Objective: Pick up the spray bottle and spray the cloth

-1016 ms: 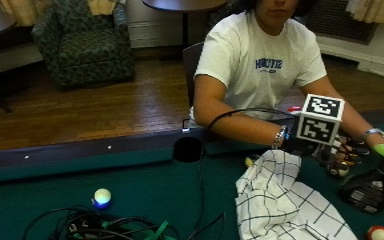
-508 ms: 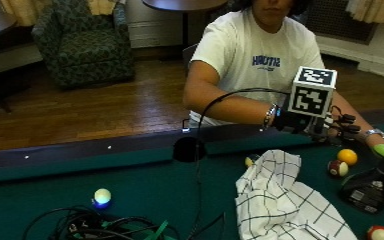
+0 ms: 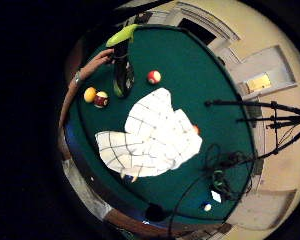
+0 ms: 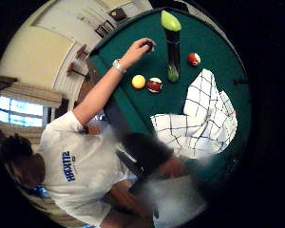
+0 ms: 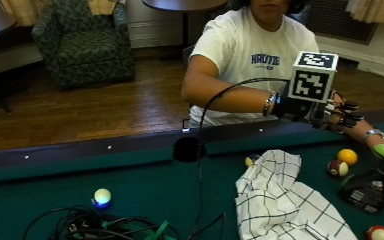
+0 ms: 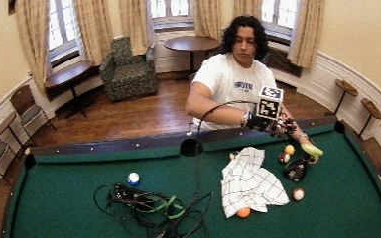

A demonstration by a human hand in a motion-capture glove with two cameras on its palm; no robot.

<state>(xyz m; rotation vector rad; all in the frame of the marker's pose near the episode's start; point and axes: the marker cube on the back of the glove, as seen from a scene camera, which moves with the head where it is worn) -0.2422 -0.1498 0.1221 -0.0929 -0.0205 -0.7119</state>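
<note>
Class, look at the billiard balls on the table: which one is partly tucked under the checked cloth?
The orange ball at the checked cloth's near edge; the others, like the solid yellow ball, lie fully exposed on the felt.

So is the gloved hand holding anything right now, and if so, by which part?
Nothing: the gloved right hand hangs in the air above the table rail. The spray bottle stands on the felt beside the checked cloth, apart from that hand.

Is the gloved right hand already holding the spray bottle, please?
No, the gloved hand hovers above the table rail, apart from the spray bottle.

Two balls (image 5: 342, 163) crowd the spray bottle (image 5: 370, 187); green felt (image 5: 145, 185) lies open elsewhere.
</note>
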